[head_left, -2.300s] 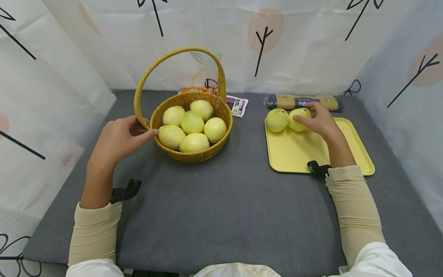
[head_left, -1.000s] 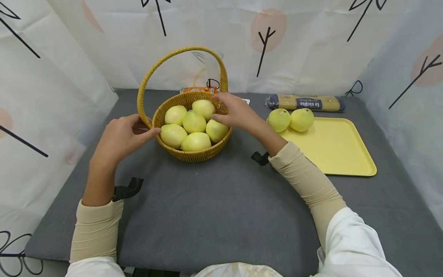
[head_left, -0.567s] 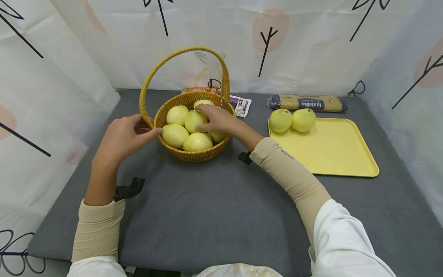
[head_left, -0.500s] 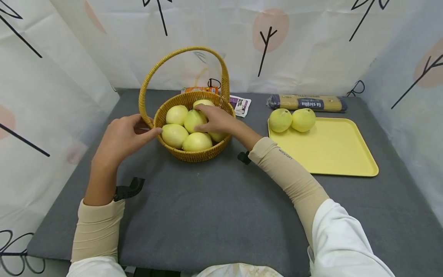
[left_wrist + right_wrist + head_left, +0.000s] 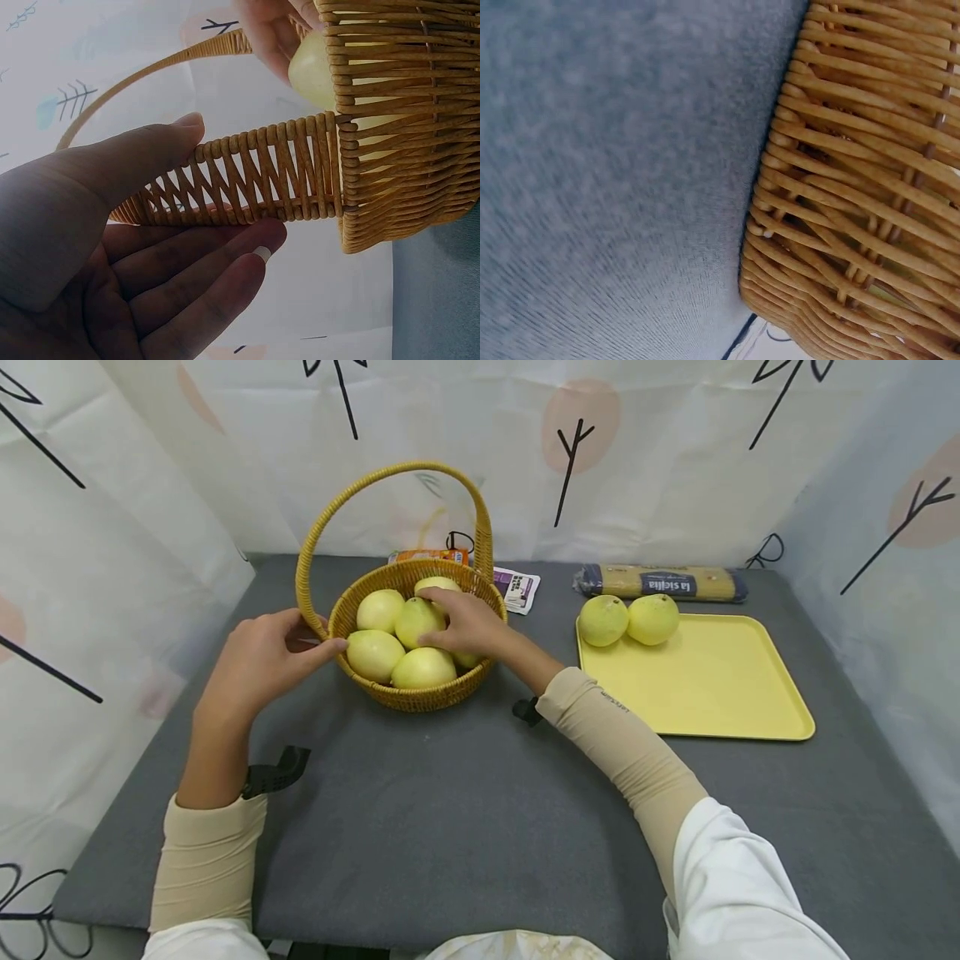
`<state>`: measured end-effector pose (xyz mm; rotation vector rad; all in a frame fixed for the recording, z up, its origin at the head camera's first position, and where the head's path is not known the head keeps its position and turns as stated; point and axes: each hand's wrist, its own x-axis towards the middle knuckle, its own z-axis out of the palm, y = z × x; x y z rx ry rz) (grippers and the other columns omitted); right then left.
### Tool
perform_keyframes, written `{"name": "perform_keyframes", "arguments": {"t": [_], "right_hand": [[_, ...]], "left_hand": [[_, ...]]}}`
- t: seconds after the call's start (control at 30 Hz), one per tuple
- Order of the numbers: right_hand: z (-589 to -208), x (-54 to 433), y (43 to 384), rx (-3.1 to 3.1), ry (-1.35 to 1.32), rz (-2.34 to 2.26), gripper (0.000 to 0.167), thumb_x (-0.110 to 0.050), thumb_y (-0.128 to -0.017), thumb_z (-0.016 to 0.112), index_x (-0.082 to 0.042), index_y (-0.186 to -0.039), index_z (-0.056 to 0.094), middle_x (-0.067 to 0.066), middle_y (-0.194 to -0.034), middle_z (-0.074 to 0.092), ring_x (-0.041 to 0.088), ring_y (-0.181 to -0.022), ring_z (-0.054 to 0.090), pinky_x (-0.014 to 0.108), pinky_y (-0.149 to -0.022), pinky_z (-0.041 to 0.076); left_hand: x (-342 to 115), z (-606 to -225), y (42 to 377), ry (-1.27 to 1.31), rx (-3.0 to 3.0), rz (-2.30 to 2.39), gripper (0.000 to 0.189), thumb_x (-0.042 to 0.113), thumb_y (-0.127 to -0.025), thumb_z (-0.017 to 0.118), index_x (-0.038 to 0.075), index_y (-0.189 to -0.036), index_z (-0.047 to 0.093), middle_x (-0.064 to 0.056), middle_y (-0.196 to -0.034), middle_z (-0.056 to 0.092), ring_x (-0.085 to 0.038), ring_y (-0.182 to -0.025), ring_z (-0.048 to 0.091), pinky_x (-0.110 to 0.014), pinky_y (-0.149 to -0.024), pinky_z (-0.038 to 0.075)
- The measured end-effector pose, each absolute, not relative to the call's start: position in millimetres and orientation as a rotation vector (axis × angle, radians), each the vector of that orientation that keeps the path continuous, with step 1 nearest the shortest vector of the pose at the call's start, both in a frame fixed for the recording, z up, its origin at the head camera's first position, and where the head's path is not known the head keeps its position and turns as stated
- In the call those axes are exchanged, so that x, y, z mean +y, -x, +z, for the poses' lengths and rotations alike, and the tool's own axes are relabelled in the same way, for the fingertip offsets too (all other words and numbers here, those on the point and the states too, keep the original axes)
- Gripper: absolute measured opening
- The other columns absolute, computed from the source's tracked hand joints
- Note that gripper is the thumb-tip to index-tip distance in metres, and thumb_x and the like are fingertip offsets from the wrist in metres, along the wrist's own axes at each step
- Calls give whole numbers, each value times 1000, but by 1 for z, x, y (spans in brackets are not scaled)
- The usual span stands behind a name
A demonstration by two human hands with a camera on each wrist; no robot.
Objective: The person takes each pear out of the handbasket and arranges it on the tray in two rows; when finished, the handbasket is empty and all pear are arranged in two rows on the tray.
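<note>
My left hand [image 5: 258, 660] grips the base of the handle [image 5: 262, 169] of a woven wicker basket [image 5: 416, 697], thumb on one side and fingers on the other in the left wrist view. Several pale yellow-green round fruits [image 5: 423, 668] fill the basket. Reaching over its right side, my right hand [image 5: 468, 625] has fingertips and thumb around the middle fruit [image 5: 417, 622]. That hand partly covers the fruits at the right. The right wrist view shows only the basket's woven wall [image 5: 855, 180] and the grey cloth, not the hand.
Two similar fruits [image 5: 603, 621] sit at the back left corner of a yellow tray [image 5: 712, 685] on the right. Behind it lies a spaghetti packet [image 5: 660, 582]. An orange packet [image 5: 431, 556] and a purple-white packet [image 5: 517, 589] lie behind the basket. Printed curtains enclose the table.
My right hand has let go of a fruit on the tray, moved left into the basket and taken hold of the middle fruit. The left hand stays on the handle.
</note>
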<state>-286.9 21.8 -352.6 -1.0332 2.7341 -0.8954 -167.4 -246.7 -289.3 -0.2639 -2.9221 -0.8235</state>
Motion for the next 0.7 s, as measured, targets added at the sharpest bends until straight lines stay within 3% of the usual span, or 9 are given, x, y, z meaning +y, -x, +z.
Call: {"name": "perform_keyframes", "arguments": {"t": [0.47,0.7], "right_hand": [[-356,24,281,2726,1032,-1344,71,-26,-87,81,-12,-148,48,6,-150,49,27,-110,67,37,-93,53],[-354,29,272,2718,1064,-1450,70,-25,-88,81,-10,-148,49,6,-148,51,25,-104,69,26,-81,56]], "left_hand": [[-247,-290,167,274,-2911,-816,48,47,-92,72,3,-110,68,-18,-105,72,-34,-97,68,-54,-81,53],[-249,-292,167,281,-2904,-818,50,49,-92,71,3,-110,68,-18,-105,72,-34,-96,68,-54,-80,53]]}}
